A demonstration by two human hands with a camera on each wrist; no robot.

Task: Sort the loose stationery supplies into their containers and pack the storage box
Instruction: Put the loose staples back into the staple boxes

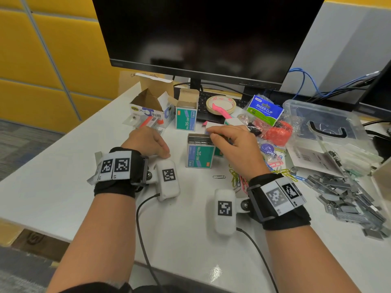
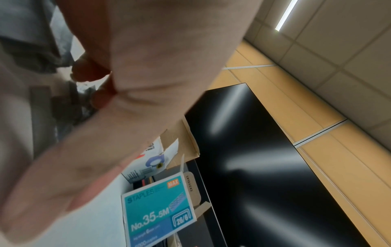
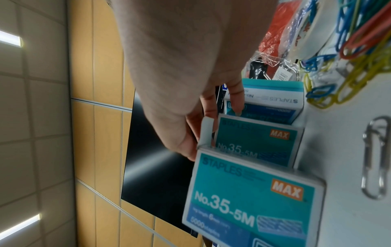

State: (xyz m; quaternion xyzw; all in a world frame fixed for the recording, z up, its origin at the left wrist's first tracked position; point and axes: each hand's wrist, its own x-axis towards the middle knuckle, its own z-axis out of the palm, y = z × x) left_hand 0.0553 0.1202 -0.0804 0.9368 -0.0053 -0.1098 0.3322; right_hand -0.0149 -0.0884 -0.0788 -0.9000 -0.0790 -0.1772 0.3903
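On the white worktop [image 1: 63, 182], still early days by the look of it: right hand [image 1: 230, 142] pinching down into the open teal staple box [image 1: 197, 154] packed with strips, left hand [image 1: 148, 142] relaxed flat beside it, gripping nothing. Off to the right, big heap of loose staples [image 1: 347, 199] and a tangle of coloured paper clips [image 1: 275, 166] still unsorted. Clear storage box [image 1: 330, 132] behind them, apparently not packed yet.

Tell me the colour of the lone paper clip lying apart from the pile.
Silver paper clip; clearest in the right wrist view.
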